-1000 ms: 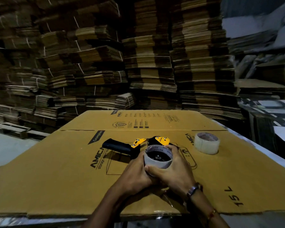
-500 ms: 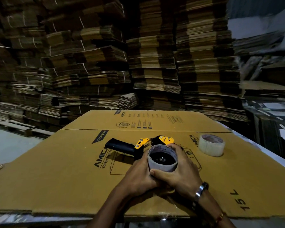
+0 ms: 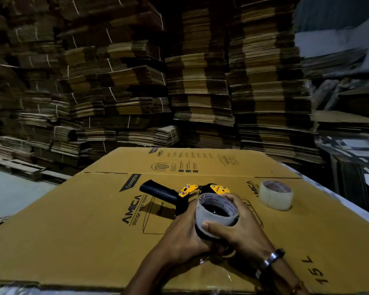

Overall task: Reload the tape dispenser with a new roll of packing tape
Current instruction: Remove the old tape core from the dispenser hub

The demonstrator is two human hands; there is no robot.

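A black and yellow tape dispenser [image 3: 168, 195] lies on its side on a flattened cardboard box [image 3: 73, 231], handle pointing far left. A pale roll of tape [image 3: 216, 218] sits over the dispenser's black wheel, tilted toward me. My right hand [image 3: 241, 228] wraps the roll, thumb on its near wall and fingers over the far rim. My left hand [image 3: 183, 237] presses against the roll's left side and the dispenser body beneath. A second clear tape roll [image 3: 275, 194] lies flat to the right, untouched.
Tall stacks of flattened cardboard [image 3: 179, 81] fill the background. Wooden pallets [image 3: 19, 169] lie on the floor at left. Boxes and sheets [image 3: 354, 156] crowd the right side. The box's near edge [image 3: 94, 286] runs just below my forearms.
The roll has tilted and lifted slightly on the dispenser's wheel between my hands. The view has shifted a little; the spare roll and dispenser handle stay put.
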